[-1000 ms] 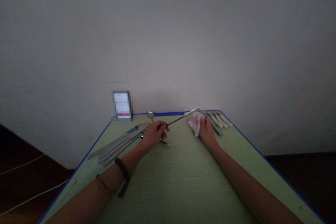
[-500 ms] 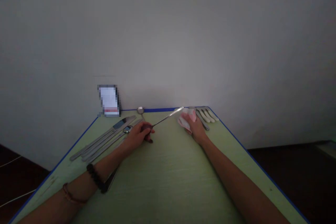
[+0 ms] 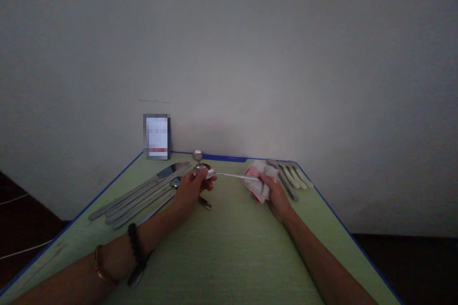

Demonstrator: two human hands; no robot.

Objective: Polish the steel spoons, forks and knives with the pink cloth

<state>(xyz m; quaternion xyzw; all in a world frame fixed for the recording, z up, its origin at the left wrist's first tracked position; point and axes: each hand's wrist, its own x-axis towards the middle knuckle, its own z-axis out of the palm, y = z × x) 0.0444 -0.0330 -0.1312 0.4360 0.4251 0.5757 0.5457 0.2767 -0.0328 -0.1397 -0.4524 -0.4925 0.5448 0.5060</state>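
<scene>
My left hand [image 3: 192, 187] is closed on the bowl end of a shiny metal spoon [image 3: 232, 176], thumb on top of the bowl. The spoon lies nearly level across the middle, above the table, its handle pointing right. My right hand [image 3: 277, 196] grips a white and pink cloth [image 3: 256, 169] at the handle's far end; the handle tip rests in the cloth, partly hidden. Below my left hand, the end of a metal handle [image 3: 205, 203] lies on the table, the rest hidden.
Several long metal utensils [image 3: 139, 196] lie slanted at the left, partly under my left arm. White-handled cutlery [image 3: 294, 176] and metal pieces [image 3: 288, 187] lie at the right. A small round-bowled ladle [image 3: 198, 155] and a blurred upright screen [image 3: 157, 136] stand near the wall.
The spoon has swung from slanting upward to nearly level, its bowl now at my left hand. My right hand has brought the cloth onto its handle end. The view has shifted slightly.
</scene>
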